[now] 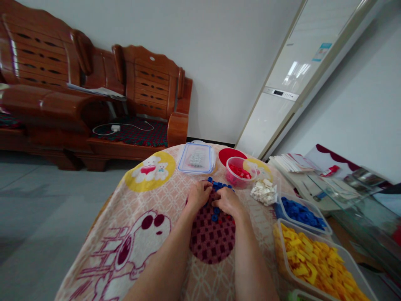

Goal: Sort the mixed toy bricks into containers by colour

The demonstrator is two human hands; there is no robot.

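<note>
Both hands are close together over the dark red checked circle (213,244) on the tablecloth. My left hand (199,195) has its fingers curled against small blue plastic blocks, some hidden beneath it. My right hand (227,201) is closed, its fingertips pressed together at the middle of the blocks; what they pinch is too small to make out. A row of joined blue blocks (221,185) runs just beyond the fingertips. Nearer to me, more blue blocks (214,215) lie between the hands, with a few small red pieces (228,217) by my right wrist.
A lidded clear box (196,158) stands at the back. On the right are a pink-tinted bowl with red blocks (240,171), a pile of white blocks (265,192), a box of blue blocks (302,214) and a box of yellow blocks (316,261). A glass-topped table (360,213) stands beyond.
</note>
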